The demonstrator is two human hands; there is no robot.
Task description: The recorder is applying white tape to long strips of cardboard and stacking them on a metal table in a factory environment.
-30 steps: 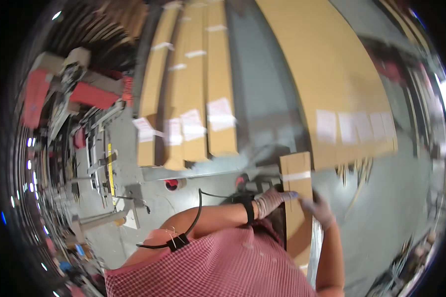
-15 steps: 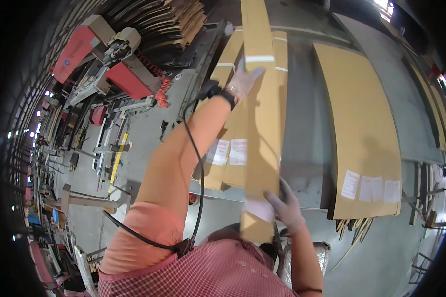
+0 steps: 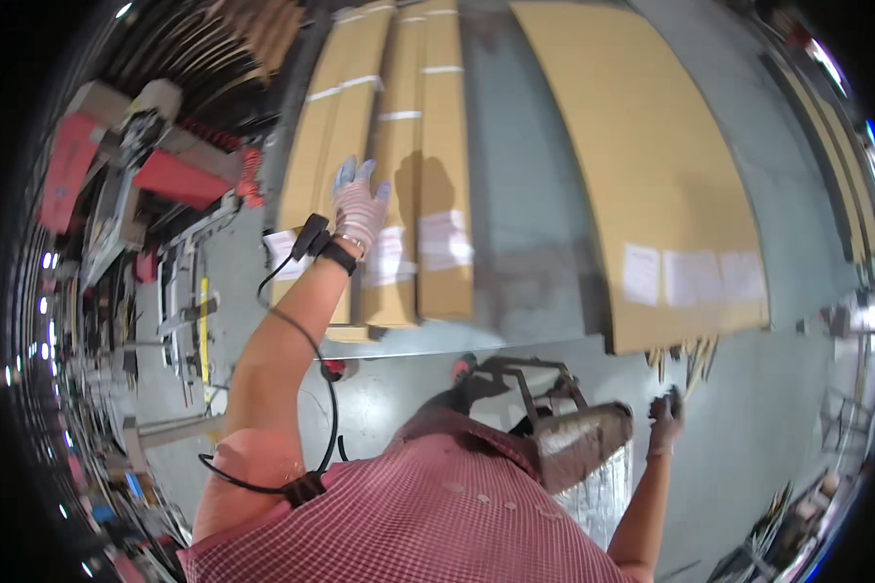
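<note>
My left hand [image 3: 361,206], in a striped glove with pale blue fingertips, is spread over a row of long, narrow cardboard packages and holds nothing. It lies over or just above the middle package [image 3: 396,165]; whether it touches cannot be told. Right of that is another long package [image 3: 442,117], and on the left lies a further one [image 3: 316,155]. White bands cross them, and paper labels [image 3: 444,241] sit near their near ends. Out to the lower right, my gloved right hand [image 3: 665,425] hangs apart from the packages, fingers loosely bent, near thin wooden strips [image 3: 698,364].
A wide cardboard sheet or stack [image 3: 651,175] with paper labels lies to the right on the grey table [image 3: 525,185]. A chair-like seat with a silvery cover [image 3: 588,457] stands close to me. Red machinery [image 3: 180,175] is at left. A black cable [image 3: 332,389] runs along my left arm.
The long package held in both hands now lies in the row on the table, released. My right hand has swung away to the lower right. The whole view has shifted.
</note>
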